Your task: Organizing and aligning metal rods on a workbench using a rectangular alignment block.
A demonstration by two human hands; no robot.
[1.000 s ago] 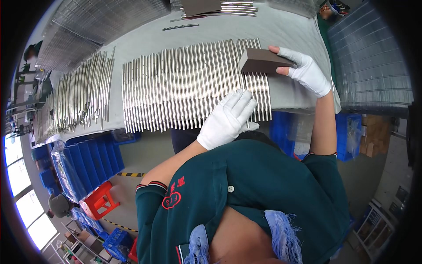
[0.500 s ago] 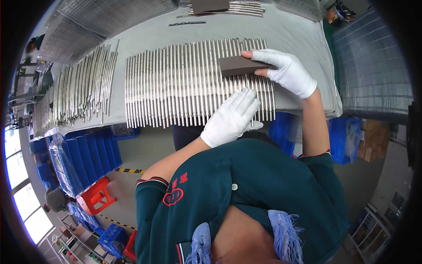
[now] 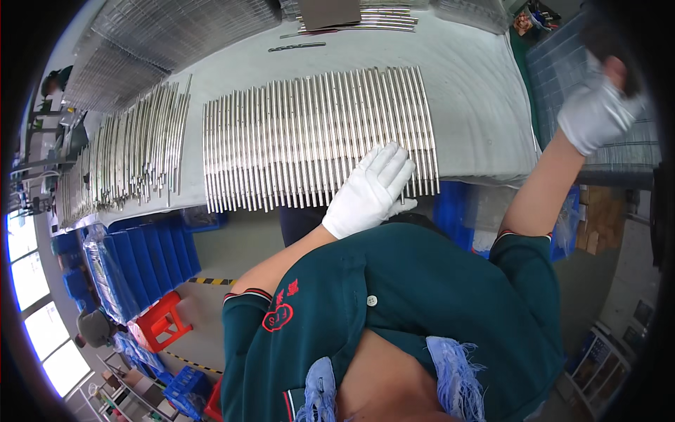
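At centre frame, the gloved left hand [image 3: 370, 190] lies flat, grip released, on a row of metal rods [image 3: 316, 137] across the grey desk [image 3: 478, 105]. Upper right, the right hand [image 3: 596, 112] is raised, its grip impossible to tell. Loose rods [image 3: 126, 155] lie left.

A loose heap of metal rods [image 3: 133, 158] lies on the left part of the grey tabletop [image 3: 478, 105], well apart from the near edge. A single thin rod [image 3: 297, 47] lies alone farther back, and beyond it a brown flat board [image 3: 329, 12] rests on a small bundle of rods [image 3: 383, 20]. Sheets of ribbed metal [image 3: 176, 28] cover the far left. Below the tabletop's edge stand blue plastic crates [image 3: 144, 257], with a red stool [image 3: 163, 322] on the floor beside them. Cardboard boxes [image 3: 603, 218] sit at the right.
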